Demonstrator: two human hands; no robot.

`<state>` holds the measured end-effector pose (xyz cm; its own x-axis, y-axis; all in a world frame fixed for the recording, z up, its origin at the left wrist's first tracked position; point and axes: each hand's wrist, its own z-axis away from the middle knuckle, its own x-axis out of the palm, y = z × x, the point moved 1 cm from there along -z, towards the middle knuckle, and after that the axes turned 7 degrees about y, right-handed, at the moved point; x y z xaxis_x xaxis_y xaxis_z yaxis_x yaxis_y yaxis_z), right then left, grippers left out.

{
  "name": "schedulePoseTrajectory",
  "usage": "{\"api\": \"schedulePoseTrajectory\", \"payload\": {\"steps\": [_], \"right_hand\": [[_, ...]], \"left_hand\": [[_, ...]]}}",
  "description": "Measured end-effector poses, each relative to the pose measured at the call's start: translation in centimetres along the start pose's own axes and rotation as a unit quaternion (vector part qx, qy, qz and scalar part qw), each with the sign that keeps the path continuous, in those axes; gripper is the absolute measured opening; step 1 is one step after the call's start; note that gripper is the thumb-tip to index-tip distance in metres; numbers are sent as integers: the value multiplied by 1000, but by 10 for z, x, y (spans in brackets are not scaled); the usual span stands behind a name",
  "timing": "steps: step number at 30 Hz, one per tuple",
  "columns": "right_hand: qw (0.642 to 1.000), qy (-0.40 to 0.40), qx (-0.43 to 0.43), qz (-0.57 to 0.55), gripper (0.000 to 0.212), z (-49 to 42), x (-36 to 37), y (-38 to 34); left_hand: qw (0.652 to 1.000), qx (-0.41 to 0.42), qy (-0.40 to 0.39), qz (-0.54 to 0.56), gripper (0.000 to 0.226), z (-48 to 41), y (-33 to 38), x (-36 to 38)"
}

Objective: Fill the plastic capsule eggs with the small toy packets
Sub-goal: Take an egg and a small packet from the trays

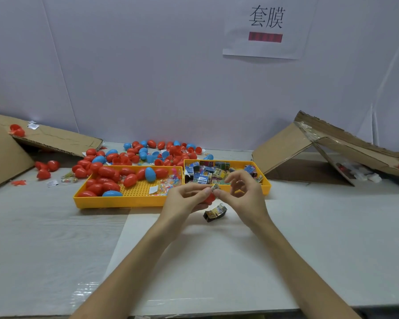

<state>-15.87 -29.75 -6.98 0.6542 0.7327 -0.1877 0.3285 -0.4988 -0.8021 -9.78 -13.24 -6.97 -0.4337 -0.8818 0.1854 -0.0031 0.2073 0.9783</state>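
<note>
My left hand (184,199) grips a red capsule egg half (209,199) just in front of the yellow trays. My right hand (240,192) pinches a small toy packet (215,187) at the egg's opening, thumb and forefinger on it, the other fingers spread. Another toy packet (215,212) lies on the table right below my hands. The right yellow tray (266,184) holds several toy packets (204,176). The left yellow tray (115,201) holds several red and blue eggs (106,180).
A heap of red and blue eggs (148,153) lies behind the trays against the white wall. Flattened cardboard (44,137) leans at the left and a cardboard box (309,148) at the right. A few loose eggs (45,168) sit at the left.
</note>
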Motion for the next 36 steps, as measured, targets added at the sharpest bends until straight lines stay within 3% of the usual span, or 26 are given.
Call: {"api": "schedulePoseTrajectory", "payload": {"steps": [7,13,19,26,32,36], "right_hand": [[994,40,-98,34,7,14,16,-4],[975,66,-193,90,36,24,28,-12],[961,127,-203,135,34,28,31,-10],[954,140,-219,148,34,30,31,-9],[958,153,-204,130,46,28,31,-12],[956,159,-204,138,39,28,29,-12]], "left_hand": [[996,-29,32,84,32,0,2,-2],[982,-57,60,171,37,0,6,-3],[963,-89,56,250,37,5,-1,7],[963,-88,67,247,30,8,-4,11],[946,-114,28,303,31,8,-1,12],[942,-119,8,315,33,8,-1,11]]}}
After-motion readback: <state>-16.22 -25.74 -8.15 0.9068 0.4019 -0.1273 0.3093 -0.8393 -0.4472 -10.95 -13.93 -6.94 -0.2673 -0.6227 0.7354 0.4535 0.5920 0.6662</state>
